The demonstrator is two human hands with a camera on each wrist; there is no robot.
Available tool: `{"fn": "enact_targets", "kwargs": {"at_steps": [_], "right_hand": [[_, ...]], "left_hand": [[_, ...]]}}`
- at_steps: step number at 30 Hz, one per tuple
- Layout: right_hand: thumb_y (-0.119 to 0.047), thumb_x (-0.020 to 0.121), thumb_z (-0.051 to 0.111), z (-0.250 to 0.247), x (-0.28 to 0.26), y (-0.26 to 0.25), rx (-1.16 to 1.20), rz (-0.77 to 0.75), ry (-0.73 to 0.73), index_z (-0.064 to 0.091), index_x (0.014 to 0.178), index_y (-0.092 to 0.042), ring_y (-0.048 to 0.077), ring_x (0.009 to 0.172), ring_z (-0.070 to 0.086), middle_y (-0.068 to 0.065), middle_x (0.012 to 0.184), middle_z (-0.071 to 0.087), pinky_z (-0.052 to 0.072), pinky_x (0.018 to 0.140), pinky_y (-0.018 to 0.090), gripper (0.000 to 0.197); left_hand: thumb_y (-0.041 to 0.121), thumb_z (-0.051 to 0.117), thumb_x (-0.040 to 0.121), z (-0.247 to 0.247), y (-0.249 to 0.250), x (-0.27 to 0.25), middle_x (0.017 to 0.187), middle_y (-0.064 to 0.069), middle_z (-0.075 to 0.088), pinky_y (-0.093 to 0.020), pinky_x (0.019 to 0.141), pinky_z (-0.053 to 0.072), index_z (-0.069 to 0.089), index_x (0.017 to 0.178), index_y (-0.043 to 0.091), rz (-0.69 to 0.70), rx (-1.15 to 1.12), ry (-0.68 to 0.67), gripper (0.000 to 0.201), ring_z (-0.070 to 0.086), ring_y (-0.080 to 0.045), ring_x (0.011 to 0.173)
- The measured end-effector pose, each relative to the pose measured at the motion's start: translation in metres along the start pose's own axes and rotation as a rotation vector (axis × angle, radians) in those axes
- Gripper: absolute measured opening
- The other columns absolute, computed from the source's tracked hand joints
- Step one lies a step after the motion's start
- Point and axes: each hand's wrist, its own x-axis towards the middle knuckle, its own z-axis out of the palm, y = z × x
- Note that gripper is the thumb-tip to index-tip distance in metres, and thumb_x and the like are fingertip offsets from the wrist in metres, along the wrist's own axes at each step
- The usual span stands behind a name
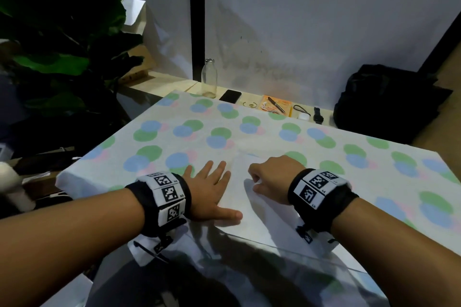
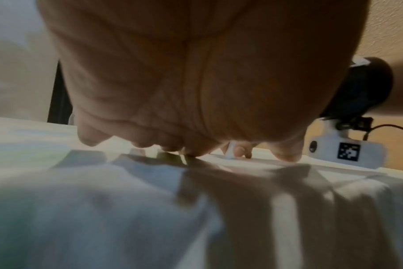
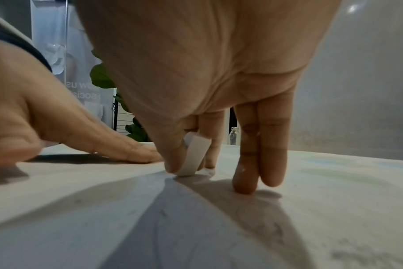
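Observation:
A large flat box wrapped in dotted paper [image 1: 224, 132], white with green, blue and pink circles, lies in front of me. A plain white flap of the paper [image 1: 262, 217] is folded over its near side. My left hand [image 1: 212, 189] lies flat on the flap's edge, fingers straight and spread, and presses it down; the left wrist view shows its palm [image 2: 196, 72] over the paper. My right hand [image 1: 267, 179] is just right of it. Its thumb and forefinger pinch a short white tape strip [image 3: 197, 149], whose lower end touches the paper, while two other fingers [image 3: 260, 163] rest on the sheet.
Beyond the box, a wooden ledge holds an empty glass bottle [image 1: 209, 77], a black phone [image 1: 230, 96], an orange booklet with a pen [image 1: 275, 106] and a watch [image 1: 318, 114]. A black bag [image 1: 384, 99] sits at the right. A leafy plant [image 1: 62, 32] stands at the left.

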Motion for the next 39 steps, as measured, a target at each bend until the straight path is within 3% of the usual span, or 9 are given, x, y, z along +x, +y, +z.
{"fn": "enact_targets", "kwargs": {"at_steps": [9,15,20,25,28,31,34,36,39], "right_hand": [[-0.042,0.097,0.047,0.003,0.0,0.0,-0.01,0.012,-0.008,0.053,0.102,-0.022,0.026,0.077,0.055,-0.002,0.076,0.052,0.047,0.067,0.035,0.021],[-0.046,0.097,0.046,0.004,-0.001,0.001,0.006,0.006,0.005,0.053,0.107,-0.024,0.026,0.081,0.058,0.0,0.087,0.06,0.045,0.067,0.034,0.025],[-0.041,0.095,0.048,0.006,0.0,0.003,0.02,0.02,0.001,0.052,0.102,-0.026,0.026,0.079,0.055,-0.002,0.081,0.056,0.039,0.063,0.033,0.017],[-0.042,0.096,0.048,0.007,0.0,0.002,0.016,0.021,0.007,0.054,0.105,-0.025,0.026,0.079,0.056,-0.002,0.082,0.056,0.042,0.063,0.033,0.02],[-0.042,0.095,0.049,0.007,0.0,0.003,0.03,0.013,0.009,0.054,0.105,-0.025,0.025,0.079,0.056,-0.002,0.084,0.058,0.043,0.064,0.033,0.021],[-0.043,0.093,0.051,0.005,-0.001,0.005,0.038,0.012,0.001,0.053,0.103,-0.027,0.024,0.079,0.055,-0.003,0.084,0.056,0.041,0.063,0.031,0.018],[-0.044,0.093,0.052,0.003,-0.001,0.005,0.018,0.029,-0.018,0.054,0.102,-0.028,0.024,0.081,0.056,-0.003,0.087,0.057,0.04,0.061,0.031,0.019],[-0.044,0.095,0.049,0.003,-0.001,0.004,0.015,0.042,-0.019,0.056,0.104,-0.027,0.025,0.082,0.058,-0.002,0.09,0.06,0.043,0.063,0.032,0.02],[-0.046,0.097,0.046,0.006,-0.001,0.005,0.025,0.045,-0.001,0.056,0.102,-0.027,0.026,0.082,0.06,-0.001,0.091,0.063,0.049,0.066,0.034,0.022]], "left_hand": [[0.097,0.019,0.075,0.007,-0.008,-0.001,0.16,0.003,-0.04,-0.071,0.116,-0.007,-0.02,0.158,0.036,0.02,0.135,0.053,0.11,-0.029,-0.031,0.151],[0.099,0.008,0.065,0.004,-0.013,-0.002,0.159,0.005,-0.042,-0.072,0.116,-0.007,-0.024,0.146,0.062,0.119,0.11,0.045,0.094,-0.028,-0.032,0.151],[0.102,0.0,0.053,0.001,-0.024,0.004,0.16,0.006,-0.04,-0.069,0.119,-0.001,-0.018,0.159,0.036,0.027,0.048,0.054,0.126,-0.024,-0.028,0.153],[0.102,0.001,0.053,0.001,-0.023,0.002,0.162,0.007,-0.036,-0.068,0.12,-0.001,-0.009,0.16,0.038,0.073,0.052,0.055,0.126,-0.023,-0.027,0.154],[0.093,0.015,0.075,-0.009,-0.027,0.004,0.168,0.006,-0.023,-0.068,0.12,0.001,0.008,0.161,0.042,0.063,0.022,0.059,0.1,-0.016,-0.026,0.155],[0.066,0.04,0.099,-0.021,-0.033,0.016,0.168,0.004,0.016,-0.066,0.118,0.016,0.046,0.145,0.044,0.101,-0.023,0.197,0.051,0.013,-0.026,0.154],[0.051,0.057,0.096,-0.035,-0.027,0.031,0.136,0.01,0.055,-0.047,0.099,0.045,0.069,0.112,0.039,0.198,0.055,0.379,0.024,0.052,-0.022,0.122],[0.048,0.062,0.094,-0.043,-0.019,0.04,0.118,0.013,0.063,-0.041,0.089,0.049,0.073,0.101,0.035,0.175,0.13,0.395,0.018,0.057,-0.019,0.107],[0.045,0.066,0.091,-0.05,-0.013,0.05,0.103,0.013,0.067,-0.039,0.087,0.051,0.073,0.095,0.03,0.118,0.119,0.393,0.017,0.06,-0.018,0.099]]}}
